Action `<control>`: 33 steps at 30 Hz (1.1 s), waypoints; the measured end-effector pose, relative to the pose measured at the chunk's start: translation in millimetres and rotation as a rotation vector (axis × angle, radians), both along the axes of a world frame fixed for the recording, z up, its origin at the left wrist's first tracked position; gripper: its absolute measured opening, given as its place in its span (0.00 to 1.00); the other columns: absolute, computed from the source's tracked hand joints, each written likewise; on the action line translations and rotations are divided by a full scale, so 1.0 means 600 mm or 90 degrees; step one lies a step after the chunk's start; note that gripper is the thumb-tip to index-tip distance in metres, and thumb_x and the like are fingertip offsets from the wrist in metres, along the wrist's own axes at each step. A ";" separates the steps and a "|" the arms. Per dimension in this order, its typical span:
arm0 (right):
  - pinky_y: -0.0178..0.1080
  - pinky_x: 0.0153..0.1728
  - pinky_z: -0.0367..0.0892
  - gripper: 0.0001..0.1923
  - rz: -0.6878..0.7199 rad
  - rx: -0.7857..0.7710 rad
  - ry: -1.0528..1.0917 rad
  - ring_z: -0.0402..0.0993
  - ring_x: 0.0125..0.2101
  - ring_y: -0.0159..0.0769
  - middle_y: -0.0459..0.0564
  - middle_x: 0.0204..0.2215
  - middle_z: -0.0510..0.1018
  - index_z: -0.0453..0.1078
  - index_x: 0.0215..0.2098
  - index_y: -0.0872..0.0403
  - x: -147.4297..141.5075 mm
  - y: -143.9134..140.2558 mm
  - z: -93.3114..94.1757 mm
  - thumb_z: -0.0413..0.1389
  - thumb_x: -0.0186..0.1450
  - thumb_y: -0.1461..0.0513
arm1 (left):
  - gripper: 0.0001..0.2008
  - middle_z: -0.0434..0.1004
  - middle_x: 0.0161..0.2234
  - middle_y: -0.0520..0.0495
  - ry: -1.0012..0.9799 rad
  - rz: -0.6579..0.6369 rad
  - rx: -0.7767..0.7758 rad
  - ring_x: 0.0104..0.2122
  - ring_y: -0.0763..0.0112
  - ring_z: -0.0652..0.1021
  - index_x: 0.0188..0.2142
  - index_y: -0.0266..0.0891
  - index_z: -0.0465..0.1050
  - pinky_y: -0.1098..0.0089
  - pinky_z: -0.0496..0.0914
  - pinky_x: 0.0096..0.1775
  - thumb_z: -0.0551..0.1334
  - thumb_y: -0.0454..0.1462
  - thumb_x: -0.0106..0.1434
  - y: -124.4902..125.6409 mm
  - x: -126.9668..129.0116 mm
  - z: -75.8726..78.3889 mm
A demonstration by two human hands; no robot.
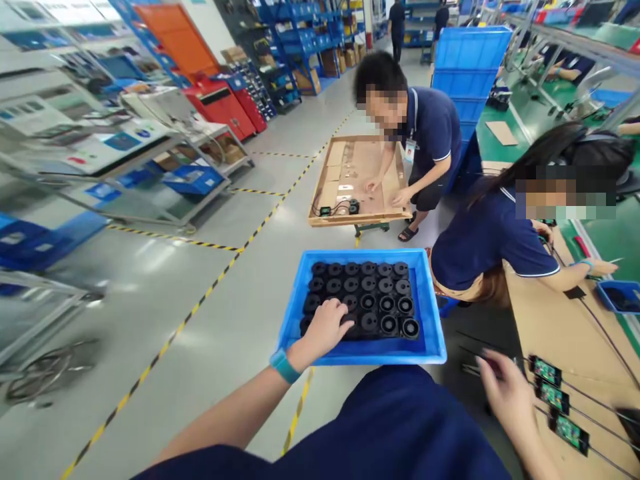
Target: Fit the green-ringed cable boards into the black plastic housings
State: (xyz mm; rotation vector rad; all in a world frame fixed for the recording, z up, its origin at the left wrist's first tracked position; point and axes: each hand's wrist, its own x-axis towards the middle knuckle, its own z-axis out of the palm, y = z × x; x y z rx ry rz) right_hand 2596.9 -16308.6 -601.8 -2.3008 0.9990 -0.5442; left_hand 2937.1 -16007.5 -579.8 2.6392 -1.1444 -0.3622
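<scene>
black parts point(367, 300) under left grip point(325, 328)

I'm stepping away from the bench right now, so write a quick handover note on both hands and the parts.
Left hand: resting on the black round parts in the blue tray, fingers curled over the near-left ones; whether it grips one cannot be told.
Right hand: open, empty, at the bench edge near the green circuit boards.
Done: tray nearly full of parts in rows.
Left: no part lifted clear; the boards lie wired and untouched.
</scene>
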 end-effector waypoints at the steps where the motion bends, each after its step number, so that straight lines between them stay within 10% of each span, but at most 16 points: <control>1: 0.46 0.47 0.72 0.20 0.110 -0.001 0.007 0.76 0.43 0.46 0.58 0.44 0.80 0.74 0.46 0.53 0.077 0.013 0.003 0.54 0.68 0.47 | 0.09 0.70 0.44 0.42 0.006 -0.034 0.039 0.47 0.57 0.71 0.41 0.39 0.73 0.59 0.66 0.48 0.64 0.41 0.64 0.010 0.007 -0.012; 5: 0.47 0.53 0.66 0.18 0.298 -0.116 0.211 0.71 0.50 0.48 0.62 0.48 0.76 0.72 0.49 0.55 0.353 0.052 0.009 0.48 0.72 0.54 | 0.07 0.70 0.43 0.43 0.030 -0.098 0.104 0.46 0.57 0.71 0.39 0.40 0.71 0.59 0.64 0.48 0.66 0.37 0.62 0.012 0.003 -0.048; 9: 0.47 0.44 0.68 0.16 0.261 -0.192 0.424 0.72 0.47 0.52 0.65 0.45 0.74 0.72 0.46 0.60 0.468 0.066 -0.017 0.53 0.69 0.56 | 0.09 0.70 0.46 0.43 0.054 -0.086 0.045 0.48 0.58 0.71 0.43 0.41 0.70 0.59 0.63 0.51 0.64 0.36 0.64 0.025 -0.006 -0.045; 16: 0.41 0.40 0.67 0.13 0.320 -0.184 0.470 0.76 0.40 0.45 0.64 0.43 0.73 0.69 0.46 0.62 0.488 0.034 -0.081 0.55 0.68 0.60 | 0.23 0.70 0.45 0.37 0.032 0.191 0.180 0.44 0.50 0.74 0.46 0.36 0.68 0.55 0.68 0.46 0.68 0.49 0.59 0.107 0.001 -0.025; 26: 0.43 0.46 0.66 0.22 0.304 -0.154 0.243 0.72 0.44 0.47 0.63 0.41 0.75 0.68 0.37 0.58 0.456 0.031 -0.058 0.51 0.70 0.46 | 0.15 0.66 0.46 0.36 0.122 0.214 0.213 0.40 0.55 0.77 0.46 0.35 0.66 0.59 0.71 0.43 0.63 0.36 0.59 0.097 -0.002 0.011; 29: 0.42 0.42 0.67 0.24 0.294 0.050 0.078 0.73 0.36 0.42 0.55 0.31 0.75 0.66 0.28 0.54 0.433 0.056 -0.029 0.49 0.70 0.45 | 0.14 0.69 0.42 0.41 0.186 0.264 0.093 0.39 0.59 0.75 0.44 0.37 0.68 0.59 0.71 0.44 0.60 0.39 0.59 0.115 0.000 0.050; 33: 0.36 0.24 0.64 0.20 0.287 0.564 0.038 0.71 0.22 0.34 0.46 0.24 0.75 0.65 0.34 0.53 0.381 0.111 0.017 0.54 0.66 0.45 | 0.16 0.72 0.37 0.49 0.450 0.250 -0.169 0.33 0.67 0.75 0.46 0.41 0.67 0.66 0.72 0.37 0.59 0.42 0.59 0.083 -0.012 0.086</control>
